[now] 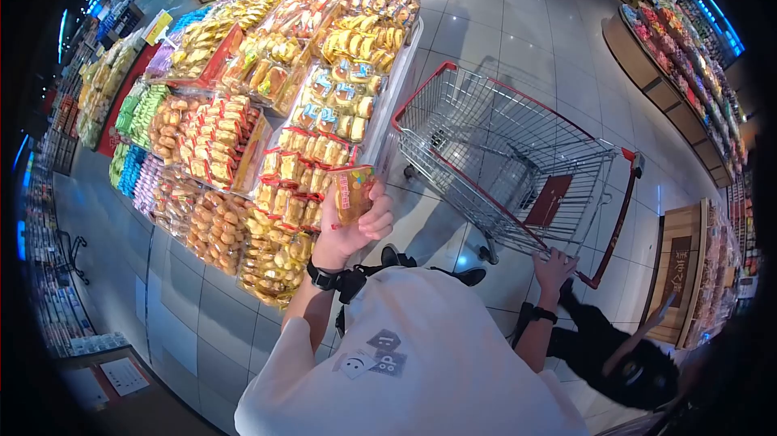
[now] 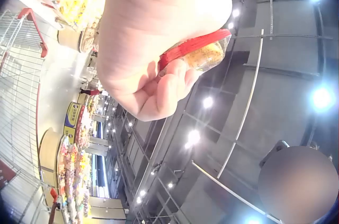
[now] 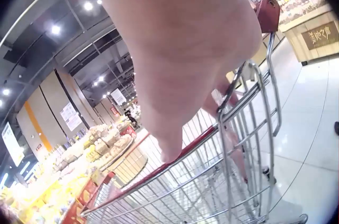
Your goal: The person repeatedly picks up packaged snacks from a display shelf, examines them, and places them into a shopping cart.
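Note:
In the head view my left hand (image 1: 358, 229) grips a small packaged bread (image 1: 353, 193), its wrapper clear with red print, above the near edge of a bread display. The left wrist view shows my fingers curled against the packet (image 2: 205, 56), a red strip along its upper side. Lower right in the head view, my right hand (image 1: 554, 268) holds the rim of a metal shopping cart (image 1: 447, 68) close to its red handle (image 1: 613, 229). In the right wrist view the thumb of that hand (image 3: 185, 55) lies along the red rim (image 3: 198, 142), with fingers on the other side.
Rows of wrapped breads (image 1: 217, 144) cover the sloping display left of the cart. A person in dark clothes (image 1: 619, 359) is behind the cart handle. Wooden counters (image 1: 676, 266) with packaged goods line the right side. Pale floor tiles (image 1: 518, 19) surround the cart.

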A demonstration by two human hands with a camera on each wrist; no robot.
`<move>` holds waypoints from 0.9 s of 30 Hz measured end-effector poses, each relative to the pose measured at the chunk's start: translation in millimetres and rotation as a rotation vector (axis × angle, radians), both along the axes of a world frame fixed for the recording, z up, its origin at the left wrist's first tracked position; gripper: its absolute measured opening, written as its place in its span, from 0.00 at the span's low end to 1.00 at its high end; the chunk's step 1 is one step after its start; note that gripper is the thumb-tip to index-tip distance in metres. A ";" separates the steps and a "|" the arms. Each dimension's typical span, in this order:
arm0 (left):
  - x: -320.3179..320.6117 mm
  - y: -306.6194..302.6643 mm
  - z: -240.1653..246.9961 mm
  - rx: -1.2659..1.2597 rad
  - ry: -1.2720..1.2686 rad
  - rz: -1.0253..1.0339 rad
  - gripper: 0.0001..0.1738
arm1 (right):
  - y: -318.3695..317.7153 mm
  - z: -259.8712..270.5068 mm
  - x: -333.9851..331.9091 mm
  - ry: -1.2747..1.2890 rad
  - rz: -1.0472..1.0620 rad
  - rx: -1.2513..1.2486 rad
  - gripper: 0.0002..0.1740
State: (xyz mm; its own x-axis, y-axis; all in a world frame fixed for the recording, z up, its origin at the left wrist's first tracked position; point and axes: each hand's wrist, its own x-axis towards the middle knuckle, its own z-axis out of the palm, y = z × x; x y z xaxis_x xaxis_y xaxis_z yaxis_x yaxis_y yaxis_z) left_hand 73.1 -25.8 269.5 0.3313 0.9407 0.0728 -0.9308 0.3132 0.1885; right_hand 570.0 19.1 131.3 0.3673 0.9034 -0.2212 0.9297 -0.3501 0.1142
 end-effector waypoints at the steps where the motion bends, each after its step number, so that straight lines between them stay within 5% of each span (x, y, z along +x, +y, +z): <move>1: -0.2 -0.4 -2.3 0.018 -0.003 -0.028 0.29 | -10.5 -1.1 2.4 0.001 0.078 0.047 0.40; 4: 1.8 -2.2 -4.7 0.015 0.012 -0.014 0.29 | -26.2 7.0 2.9 0.037 0.172 0.108 0.41; 13: 3.5 -7.4 -5.0 0.015 0.000 -0.031 0.29 | -34.6 -33.1 38.7 -0.007 0.091 0.404 0.16; 27: 12.9 -2.2 -15.2 0.025 -0.062 -0.083 0.26 | -63.7 -26.0 51.4 -0.104 0.068 0.285 0.20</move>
State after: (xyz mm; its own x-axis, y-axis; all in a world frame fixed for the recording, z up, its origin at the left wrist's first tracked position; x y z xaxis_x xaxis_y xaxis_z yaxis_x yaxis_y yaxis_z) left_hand 86.0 -28.0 254.2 0.4020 0.9079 0.1190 -0.9120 0.3856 0.1398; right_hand 621.4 -44.6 105.3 0.3109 0.9471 0.0797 0.9408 -0.3185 0.1161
